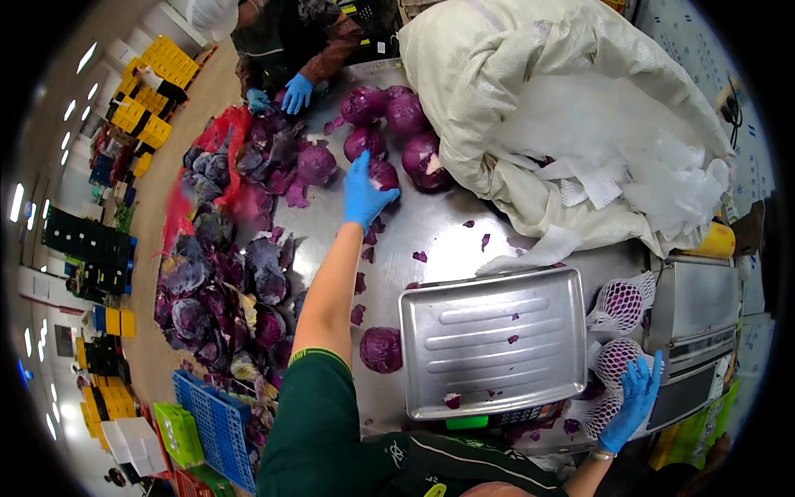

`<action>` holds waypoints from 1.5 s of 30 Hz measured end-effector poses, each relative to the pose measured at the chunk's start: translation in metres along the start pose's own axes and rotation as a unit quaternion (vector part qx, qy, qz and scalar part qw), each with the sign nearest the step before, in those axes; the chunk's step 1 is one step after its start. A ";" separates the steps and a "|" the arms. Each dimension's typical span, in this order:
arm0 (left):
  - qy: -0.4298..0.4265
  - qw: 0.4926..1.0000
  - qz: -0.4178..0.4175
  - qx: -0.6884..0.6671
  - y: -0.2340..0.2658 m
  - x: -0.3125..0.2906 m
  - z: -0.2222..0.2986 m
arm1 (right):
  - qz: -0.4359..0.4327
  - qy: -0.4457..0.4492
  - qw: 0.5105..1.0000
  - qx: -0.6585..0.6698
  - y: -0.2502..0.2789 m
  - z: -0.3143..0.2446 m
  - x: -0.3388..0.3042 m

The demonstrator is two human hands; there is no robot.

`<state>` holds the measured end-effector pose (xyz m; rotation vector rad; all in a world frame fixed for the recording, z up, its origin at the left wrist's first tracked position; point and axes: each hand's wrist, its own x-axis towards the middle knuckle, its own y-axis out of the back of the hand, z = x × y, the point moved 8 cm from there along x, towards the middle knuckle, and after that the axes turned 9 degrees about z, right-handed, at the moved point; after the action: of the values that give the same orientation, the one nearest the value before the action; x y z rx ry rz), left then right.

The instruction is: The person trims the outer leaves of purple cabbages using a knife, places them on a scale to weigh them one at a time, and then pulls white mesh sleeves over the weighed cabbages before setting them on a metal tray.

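Note:
My left hand (364,197), in a blue glove, reaches across the steel table and is closed round a red cabbage (383,175). Just beyond it lie several more loose red cabbages (406,116). At the right, my gloved right hand (631,404) has its fingers spread and stands beside red cabbages in white foam nets (617,362). Whether it touches the nearest net is hard to tell. Between my arms sits a scale with a ribbed steel tray (497,340), bearing only leaf scraps. A single bare cabbage (381,349) rests against the tray's left side.
A large white woven sack (464,91) with foam nets (592,186) fills the far right. Loose cabbage leaves and heads (207,290) heap along the left edge. Across the table are a co-worker's gloved hands (296,94). A steel machine (696,331) stands right; a blue crate (214,427) lower left.

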<state>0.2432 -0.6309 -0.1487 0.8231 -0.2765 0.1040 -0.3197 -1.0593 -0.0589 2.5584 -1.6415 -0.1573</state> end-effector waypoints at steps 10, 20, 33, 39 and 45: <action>0.319 0.621 -0.359 -0.620 0.042 -0.234 0.126 | -0.342 0.058 0.928 0.134 -0.284 -0.060 -0.130; -0.003 0.912 -0.181 -0.368 0.052 -0.324 0.198 | -0.396 0.273 0.857 -0.186 -0.209 -0.048 -0.093; -0.117 0.967 -0.042 -0.224 0.099 -0.317 0.203 | -0.170 0.401 0.828 -0.354 -0.278 0.037 0.187; 0.137 0.882 -0.050 -0.449 0.137 -0.302 0.188 | -0.347 0.344 0.858 -0.160 -0.285 -0.040 -0.038; 0.178 0.874 0.054 -0.450 0.179 -0.320 0.127 | -0.533 0.174 0.827 -0.044 -0.280 -0.043 -0.179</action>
<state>-0.1252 -0.5978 -0.0307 -0.1512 0.0010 0.2074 -0.1363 -0.7794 -0.0485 2.8483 0.0386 0.1541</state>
